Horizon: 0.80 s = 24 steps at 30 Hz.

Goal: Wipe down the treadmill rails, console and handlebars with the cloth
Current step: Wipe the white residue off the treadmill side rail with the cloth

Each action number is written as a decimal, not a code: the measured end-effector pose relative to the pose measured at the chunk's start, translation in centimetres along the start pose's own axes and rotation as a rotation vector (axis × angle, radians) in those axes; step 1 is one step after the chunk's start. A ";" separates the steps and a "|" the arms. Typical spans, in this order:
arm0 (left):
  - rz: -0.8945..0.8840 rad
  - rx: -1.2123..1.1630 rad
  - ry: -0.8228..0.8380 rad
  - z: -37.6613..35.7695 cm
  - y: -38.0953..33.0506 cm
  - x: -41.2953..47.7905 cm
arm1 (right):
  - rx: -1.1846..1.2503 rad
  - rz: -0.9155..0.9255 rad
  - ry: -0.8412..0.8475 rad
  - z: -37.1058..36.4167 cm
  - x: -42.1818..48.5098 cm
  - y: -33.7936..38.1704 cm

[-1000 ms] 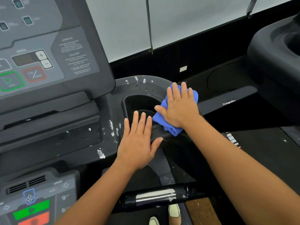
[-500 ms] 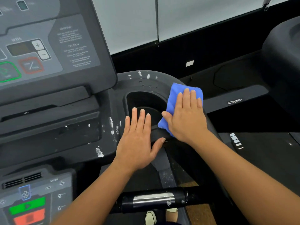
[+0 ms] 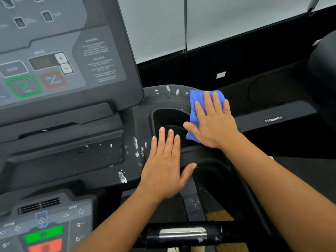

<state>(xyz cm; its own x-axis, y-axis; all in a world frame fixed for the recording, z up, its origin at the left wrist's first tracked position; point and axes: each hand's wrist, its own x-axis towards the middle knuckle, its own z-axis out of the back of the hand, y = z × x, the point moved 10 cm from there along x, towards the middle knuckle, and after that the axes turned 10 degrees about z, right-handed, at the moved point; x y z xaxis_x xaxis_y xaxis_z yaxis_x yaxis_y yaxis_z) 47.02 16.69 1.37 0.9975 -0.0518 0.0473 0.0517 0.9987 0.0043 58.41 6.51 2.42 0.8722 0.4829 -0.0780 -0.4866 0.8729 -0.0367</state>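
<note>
- The blue cloth (image 3: 197, 98) lies folded into a small pad on the curved black rim (image 3: 163, 99) at the far right edge of the cup holder (image 3: 169, 119), just beside the console (image 3: 54, 70).
- The right hand (image 3: 216, 124) lies flat on top of the cloth, fingers straight and slightly spread. It presses the cloth down rather than gripping it.
- The left hand (image 3: 163, 171) rests flat and empty on the tray's near edge, fingers straight, thumb out. It seems to be bracing.
- The cloth looks soft, light and limp, so it will likely bunch or slide under a loose palm. Even pressure across the whole pad should keep it flat.
- For the handlebar (image 3: 181, 233) below, wrapping the cloth round the bar would probably serve better than a flat press.
- White flecks (image 3: 168, 89) dot the rim; they may be chipped paint or dried residue, and the view is too soft to tell.
</note>
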 end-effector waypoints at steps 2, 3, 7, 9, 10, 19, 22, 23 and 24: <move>0.001 0.005 0.007 0.0 0.0 0.0 | 0.015 0.009 -0.011 0.4 2.7 1.0; 0.001 0.005 0.008 0.1 0.0 0.0 | 0.013 0.053 -0.011 0.6 3.9 1.8; -0.001 0.007 -0.013 0.2 0.0 0.0 | 0.030 0.288 -0.022 1.1 5.3 3.7; -0.002 0.001 -0.004 -0.1 0.0 0.0 | 0.018 0.310 -0.039 1.1 4.0 2.6; 0.005 -0.002 -0.001 -0.1 0.1 0.0 | -0.004 0.283 -0.054 1.1 3.3 1.9; 0.020 0.027 -0.005 -0.2 0.2 0.0 | 0.011 0.036 -0.025 1.2 8.6 2.5; 0.016 0.031 -0.009 -0.1 0.2 0.1 | 0.008 0.284 -0.044 1.0 8.2 5.3; 0.011 0.029 -0.007 -0.1 0.1 0.0 | 0.008 0.325 -0.048 0.8 7.5 5.2; 0.007 0.027 -0.009 -0.1 0.1 0.0 | 0.005 0.322 -0.057 0.7 6.9 4.6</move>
<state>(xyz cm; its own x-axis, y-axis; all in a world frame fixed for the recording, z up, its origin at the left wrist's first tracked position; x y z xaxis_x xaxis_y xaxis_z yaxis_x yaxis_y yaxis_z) 47.05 16.78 1.22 0.9974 -0.0448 0.0560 0.0431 0.9986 0.0311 62.21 13.90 2.45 0.6753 0.7370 -0.0294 -0.7375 0.6752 -0.0148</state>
